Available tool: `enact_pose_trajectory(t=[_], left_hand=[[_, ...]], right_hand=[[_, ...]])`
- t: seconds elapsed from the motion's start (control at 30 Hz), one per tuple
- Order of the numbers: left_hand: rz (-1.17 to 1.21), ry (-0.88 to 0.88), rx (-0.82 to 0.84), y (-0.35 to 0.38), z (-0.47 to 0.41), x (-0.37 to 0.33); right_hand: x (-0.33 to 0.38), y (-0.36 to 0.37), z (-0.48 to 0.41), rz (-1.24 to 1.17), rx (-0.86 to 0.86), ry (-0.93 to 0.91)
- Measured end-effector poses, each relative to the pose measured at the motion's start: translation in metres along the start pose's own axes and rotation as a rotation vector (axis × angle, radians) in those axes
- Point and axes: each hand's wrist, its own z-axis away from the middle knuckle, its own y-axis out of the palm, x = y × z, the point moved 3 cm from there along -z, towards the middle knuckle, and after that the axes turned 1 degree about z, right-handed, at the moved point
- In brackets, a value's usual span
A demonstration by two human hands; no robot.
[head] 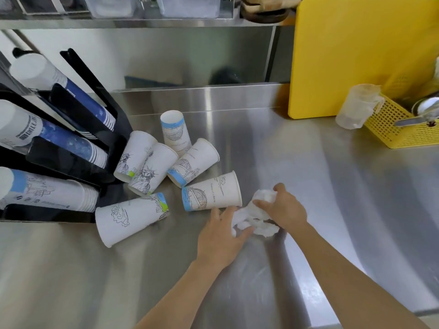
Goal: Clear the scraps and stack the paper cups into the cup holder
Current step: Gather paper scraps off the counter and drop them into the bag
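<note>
Several white paper cups with line drawings lie on their sides on the steel counter (142, 281); the nearest cup (211, 192) lies just above my hands, and a larger one (129, 218) lies by the holder. The black cup holder (78, 162) at the left carries stacks of cups in slanted slots. Crumpled white paper scraps (259, 219) sit between my hands. My left hand (222, 236) presses against the scraps from the left with fingers spread. My right hand (285, 208) grips the scraps from the right.
A yellow cutting board (356, 55) leans against the back wall at the right. A yellow perforated basket (394, 129) with metal utensils stands beside a clear plastic measuring cup (356, 105). A steel shelf (142, 22) with containers runs overhead.
</note>
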Motion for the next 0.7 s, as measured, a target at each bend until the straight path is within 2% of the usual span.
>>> enact_pose_trajectory(t=[0.1, 0.23, 0.37, 0.47, 0.53, 0.63, 0.7], left_hand=[[-0.066, 0.024, 0.017, 0.011, 0.0, -0.003], [-0.173, 0.215, 0.01, 0.026, 0.003, -0.015], [-0.262, 0.316, -0.087, 0.045, 0.004, -0.016], [-0.278, 0.332, -0.087, 0.054, 0.004, -0.015], [-0.215, 0.327, -0.076, 0.055, 0.005, -0.017], [0.02, 0.177, -0.039, 0.054, 0.008, -0.02], [0.187, 0.1, -0.11, 0.047, 0.011, -0.017]], right_hand=[[-0.006, 0.015, -0.001, 0.031, 0.104, -0.012], [-0.006, 0.019, -0.005, 0.048, 0.059, -0.071], [-0.006, 0.002, -0.009, -0.292, -0.07, -0.146], [-0.008, -0.018, -0.013, -0.419, -0.175, -0.145], [-0.01, -0.029, -0.015, -0.524, -0.203, -0.141], [-0.013, -0.045, -0.015, -0.651, -0.236, -0.105], [-0.015, -0.049, -0.016, -0.723, -0.284, -0.096]])
